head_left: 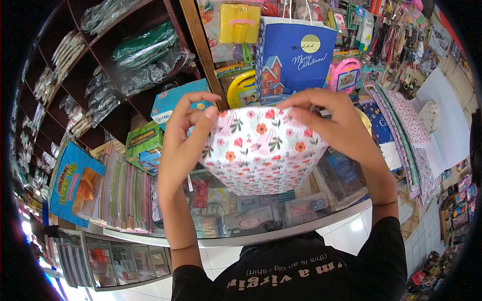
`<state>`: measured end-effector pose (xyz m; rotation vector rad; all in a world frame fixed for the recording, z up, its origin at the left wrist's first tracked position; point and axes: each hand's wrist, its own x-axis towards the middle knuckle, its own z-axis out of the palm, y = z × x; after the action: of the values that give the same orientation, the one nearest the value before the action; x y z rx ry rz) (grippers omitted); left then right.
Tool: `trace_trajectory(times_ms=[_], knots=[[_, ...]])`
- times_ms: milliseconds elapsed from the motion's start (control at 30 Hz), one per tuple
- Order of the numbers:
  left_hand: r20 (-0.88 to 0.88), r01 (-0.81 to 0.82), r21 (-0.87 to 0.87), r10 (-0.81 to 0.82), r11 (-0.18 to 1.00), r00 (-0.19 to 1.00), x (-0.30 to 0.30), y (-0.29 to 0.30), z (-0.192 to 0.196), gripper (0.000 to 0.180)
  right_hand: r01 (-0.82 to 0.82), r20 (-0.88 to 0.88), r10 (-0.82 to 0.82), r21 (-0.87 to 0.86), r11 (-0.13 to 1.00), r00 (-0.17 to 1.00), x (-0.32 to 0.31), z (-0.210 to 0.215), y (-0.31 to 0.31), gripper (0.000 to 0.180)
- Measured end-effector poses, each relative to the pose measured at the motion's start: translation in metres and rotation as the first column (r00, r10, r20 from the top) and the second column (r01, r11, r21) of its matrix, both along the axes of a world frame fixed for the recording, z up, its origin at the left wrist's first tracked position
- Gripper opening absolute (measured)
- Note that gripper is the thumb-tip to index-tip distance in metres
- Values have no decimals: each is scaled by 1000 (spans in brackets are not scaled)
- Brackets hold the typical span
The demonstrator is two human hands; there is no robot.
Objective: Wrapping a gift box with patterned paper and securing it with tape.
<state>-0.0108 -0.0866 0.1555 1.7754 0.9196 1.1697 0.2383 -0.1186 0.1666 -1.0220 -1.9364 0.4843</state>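
Both hands are pinching the floral gift bag (261, 150) by its top edge above the glass tabletop (301, 228), left hand (186, 135) and right hand (326, 123) gripping opposite corners, the bag hanging between them.

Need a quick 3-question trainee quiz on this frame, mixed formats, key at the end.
1. True or false: both the left hand and the right hand grip the top edge of the floral-wrapped package.
2. What stands directly behind the package? A) a green bucket B) a blue gift bag with a house picture C) a red kettle
3. Fill in: the package is held above a ____ display counter.

Key: 1 true; 2 B; 3 glass
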Motion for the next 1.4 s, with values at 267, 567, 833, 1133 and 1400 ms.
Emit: trace_trajectory(times_ms=[267,567,833,1133,1400], knots=[[281,168,228,-230,959,932,4,20,-68,108,-85,-208,59,-118,989,976,7,-10,37,20],[375,77,58,-93,995,922,40,14,-60,104,12,-403,3,35,999,915,36,-66,27,110],[294,203,90,-221,975,930,82,13,-39,87,-190,-715,-44,-244,951,697,112,-28,25,90],[-335,274,182,-202,944,920,65,61,-152,50,-158,-404,-83,-528,834,911,163,-49,64,90],[-680,339,366,0,867,733,51,55,-220,41,-159,-344,-192,-768,620,919,142,-99,103,88]])
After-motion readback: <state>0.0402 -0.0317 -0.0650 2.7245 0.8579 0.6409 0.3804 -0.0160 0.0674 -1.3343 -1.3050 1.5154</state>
